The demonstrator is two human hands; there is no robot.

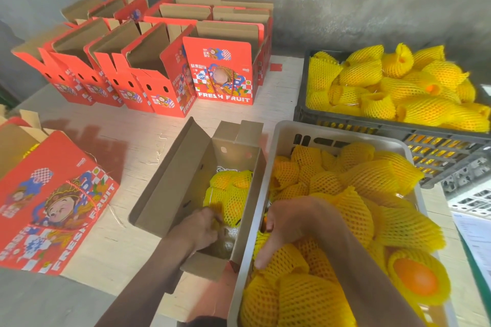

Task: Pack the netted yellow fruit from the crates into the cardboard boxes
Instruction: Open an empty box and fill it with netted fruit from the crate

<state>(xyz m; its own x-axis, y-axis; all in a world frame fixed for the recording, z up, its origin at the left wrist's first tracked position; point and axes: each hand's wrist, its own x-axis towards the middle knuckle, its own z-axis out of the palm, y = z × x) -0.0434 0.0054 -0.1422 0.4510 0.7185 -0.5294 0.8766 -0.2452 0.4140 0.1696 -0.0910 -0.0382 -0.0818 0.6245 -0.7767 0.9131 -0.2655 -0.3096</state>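
An open cardboard box lies in front of me with netted yellow fruit packed at its far end. My left hand is inside the box, its fingers curled on the near edge of a netted fruit. To the right stands a pale grey crate heaped with netted fruit. My right hand reaches into that crate at its left side, fingers wrapped over a netted fruit.
A black crate of netted fruit sits at the back right. Several open red boxes stand at the back of the table. A closed red box lies at the left. Papers lie at the right edge.
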